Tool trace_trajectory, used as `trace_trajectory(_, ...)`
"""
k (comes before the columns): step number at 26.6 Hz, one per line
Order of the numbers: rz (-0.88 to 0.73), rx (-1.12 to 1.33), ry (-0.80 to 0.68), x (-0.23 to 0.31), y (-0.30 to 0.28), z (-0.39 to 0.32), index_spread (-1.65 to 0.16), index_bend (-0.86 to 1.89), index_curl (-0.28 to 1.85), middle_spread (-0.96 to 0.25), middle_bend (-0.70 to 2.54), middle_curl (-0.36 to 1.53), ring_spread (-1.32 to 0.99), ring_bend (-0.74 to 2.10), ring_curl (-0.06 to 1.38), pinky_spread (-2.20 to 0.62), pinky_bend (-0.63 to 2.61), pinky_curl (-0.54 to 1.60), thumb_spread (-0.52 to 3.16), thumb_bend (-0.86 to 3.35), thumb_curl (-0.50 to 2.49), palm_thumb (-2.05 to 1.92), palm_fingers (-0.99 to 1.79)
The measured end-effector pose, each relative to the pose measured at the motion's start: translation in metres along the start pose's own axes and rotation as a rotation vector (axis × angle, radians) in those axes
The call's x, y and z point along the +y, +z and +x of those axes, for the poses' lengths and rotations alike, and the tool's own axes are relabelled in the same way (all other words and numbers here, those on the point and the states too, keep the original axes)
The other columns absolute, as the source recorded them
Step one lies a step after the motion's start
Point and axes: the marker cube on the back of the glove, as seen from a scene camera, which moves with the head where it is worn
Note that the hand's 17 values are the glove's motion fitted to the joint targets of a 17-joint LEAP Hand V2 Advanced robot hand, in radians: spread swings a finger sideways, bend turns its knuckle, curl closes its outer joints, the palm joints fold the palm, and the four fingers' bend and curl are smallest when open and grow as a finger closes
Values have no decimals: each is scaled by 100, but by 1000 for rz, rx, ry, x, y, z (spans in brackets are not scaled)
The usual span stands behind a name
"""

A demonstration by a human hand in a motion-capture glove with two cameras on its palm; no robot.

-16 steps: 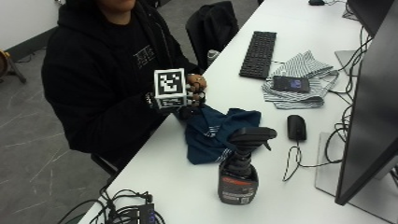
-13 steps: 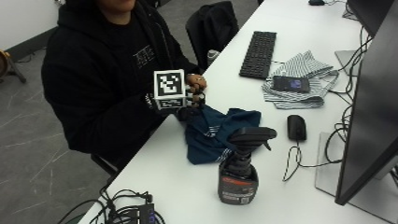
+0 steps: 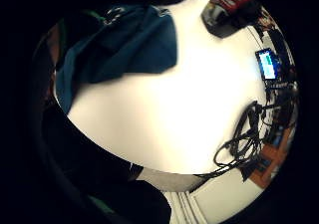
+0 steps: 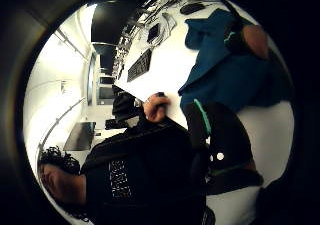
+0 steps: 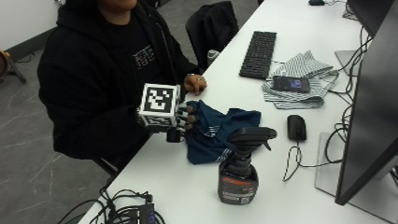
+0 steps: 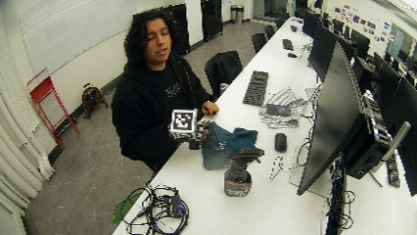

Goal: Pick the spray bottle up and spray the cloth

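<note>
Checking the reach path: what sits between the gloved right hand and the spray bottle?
Outside view: the blue cloth lies crumpled between the right hand and the spray bottle. The hand is at the cloth's edge; past the cloth the white table is bare.

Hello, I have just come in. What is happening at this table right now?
A person sits at a white table wearing a black glove on the right hand. That hand is at the near edge of a crumpled blue cloth; whether it grips the cloth cannot be told. The spray bottle stands upright just beyond the cloth, untouched, so it is not yet picked up. The bare left hand rests on the table edge.
</note>
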Motion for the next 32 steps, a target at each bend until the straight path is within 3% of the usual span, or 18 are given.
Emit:
trace_trajectory(5,15,62,97,12,-46,49,-34,19,29,-5,29,27,-9,35,27,18,16,20,112,25,21,53,78)
trace_trajectory(18,151,209,308,-36,-155,134,-34,12,30,-6,27,32,-11,36,31,17,19,24,119,18,26,56,80)
trace_trajectory(27,288,5,242,-90,-186,159,-34,7,26,-10,32,36,-15,41,34,14,21,28,111,12,28,61,80)
trace_trajectory(32,337,-244,177,-117,-181,159,-34,11,24,-14,33,37,-18,41,34,12,22,29,106,7,29,63,83)
